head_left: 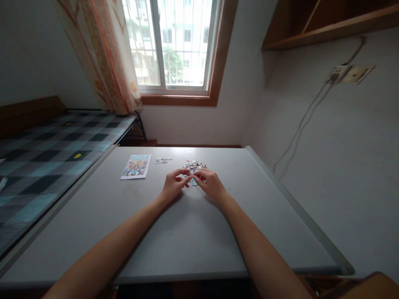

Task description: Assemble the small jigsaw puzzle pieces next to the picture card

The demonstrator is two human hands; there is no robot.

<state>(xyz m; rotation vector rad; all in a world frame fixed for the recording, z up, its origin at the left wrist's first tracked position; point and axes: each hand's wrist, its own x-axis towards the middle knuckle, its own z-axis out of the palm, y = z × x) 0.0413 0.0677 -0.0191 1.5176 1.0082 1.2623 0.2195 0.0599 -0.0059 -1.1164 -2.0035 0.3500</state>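
Observation:
A pile of small, mixed-colour jigsaw pieces lies on the grey-white table. My left hand and my right hand meet at the near side of this pile, fingertips almost touching. Both hands have thumb and fingers pinched around something small, seemingly a puzzle piece, too small to make out clearly. Left of the pile sits a smaller group of pieces, some apparently joined. Further left, a colourful picture sheet with a penguin-like figure lies flat.
A bed with a checked cover stands along the table's left side. Behind the table are a window and a patterned curtain. On the right wall hang a wooden shelf and a socket with a cable.

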